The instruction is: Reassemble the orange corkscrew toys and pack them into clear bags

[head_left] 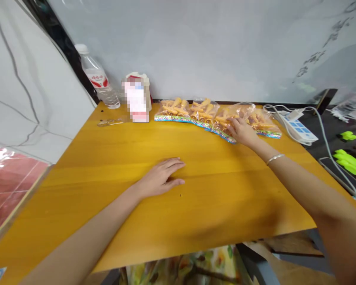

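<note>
Several clear bags of orange cone-shaped snacks (174,109) lie in a row along the back of the yellow table, each with a colourful printed edge. My right hand (241,130) reaches to the right part of the row. Its fingers are closed on a bag of cone-shaped snacks (222,123), which sits at a slant and is partly covered by the hand. Another snack bag (264,120) lies just beyond that wrist. Palm down on the bare wood, my left hand (161,178) rests with thumb and fingers apart, holding nothing.
A water bottle (99,81) and a blurred-out box (136,99) stand at the back left, near a small clear item (110,122). To the right are a power strip (298,128) with a white cable and bright green pieces (348,160). A whiteboard (195,47) rises behind the table.
</note>
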### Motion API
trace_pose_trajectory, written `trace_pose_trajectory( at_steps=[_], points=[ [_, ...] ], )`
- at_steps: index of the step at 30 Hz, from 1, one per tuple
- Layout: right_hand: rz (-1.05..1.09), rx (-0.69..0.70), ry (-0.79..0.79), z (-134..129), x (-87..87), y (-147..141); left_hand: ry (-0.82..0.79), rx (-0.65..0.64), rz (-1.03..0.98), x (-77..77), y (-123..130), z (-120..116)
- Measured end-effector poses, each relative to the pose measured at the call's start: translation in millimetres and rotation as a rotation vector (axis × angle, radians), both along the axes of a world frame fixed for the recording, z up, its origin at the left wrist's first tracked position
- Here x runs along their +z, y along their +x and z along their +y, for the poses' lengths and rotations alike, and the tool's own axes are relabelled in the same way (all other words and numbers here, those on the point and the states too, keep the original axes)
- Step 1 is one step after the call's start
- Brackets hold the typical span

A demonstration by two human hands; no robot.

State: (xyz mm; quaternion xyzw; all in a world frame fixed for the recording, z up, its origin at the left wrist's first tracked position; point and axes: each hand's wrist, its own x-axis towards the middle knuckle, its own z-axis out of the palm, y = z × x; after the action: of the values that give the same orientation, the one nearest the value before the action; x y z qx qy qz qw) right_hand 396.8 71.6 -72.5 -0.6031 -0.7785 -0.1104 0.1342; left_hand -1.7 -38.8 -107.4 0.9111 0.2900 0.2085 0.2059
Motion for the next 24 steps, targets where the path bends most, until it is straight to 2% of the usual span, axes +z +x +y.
trace_pose_trajectory(
  at_steps=[3,6,10,13,15,17,18,19,20,22,23,24],
  points=[
    [-0.018,0.078,0.022,-41,0.3,-24,0.013,0.011,0.011,-1.3,1,-1],
    [0.021,0.183,0.042,-80,-2.6,-62,0.018,0.085,0.013,-4.2,1,2],
    [0.186,0.44,-0.003,-117,-9.1,-137,0.011,0.304,-0.029,-8.9,-7,17],
    [0.265,0.57,-0.05,-134,-9.2,-189,-0.023,0.467,-0.119,-11.7,-23,32],
    [0.248,0.709,-0.061,-143,-3.9,-205,-0.039,0.571,-0.19,-13.4,-35,41],
    [0.177,0.884,-0.027,-147,3.2,-201,-0.043,0.658,-0.24,-15.5,-47,48],
    [0.181,0.943,0.054,-146,6.1,-193,-0.047,0.687,-0.255,-16.6,-52,51],
    [0.232,0.899,0.137,-143,7.8,-182,-0.054,0.704,-0.266,-17.7,-55,53],
    [0.332,0.79,0.234,-138,8.0,-170,-0.063,0.712,-0.274,-18.6,-57,54],
    [0.602,0.488,0.35,-121,3.1,-146,-0.084,0.707,-0.287,-19.5,-58,55],
    [0.736,0.356,0.337,-112,-1.8,-136,-0.091,0.697,-0.292,-19.5,-57,55],
    [0.84,0.249,0.258,-103,-7.8,-129,-0.096,0.682,-0.294,-19.2,-55,54]
  ],
)
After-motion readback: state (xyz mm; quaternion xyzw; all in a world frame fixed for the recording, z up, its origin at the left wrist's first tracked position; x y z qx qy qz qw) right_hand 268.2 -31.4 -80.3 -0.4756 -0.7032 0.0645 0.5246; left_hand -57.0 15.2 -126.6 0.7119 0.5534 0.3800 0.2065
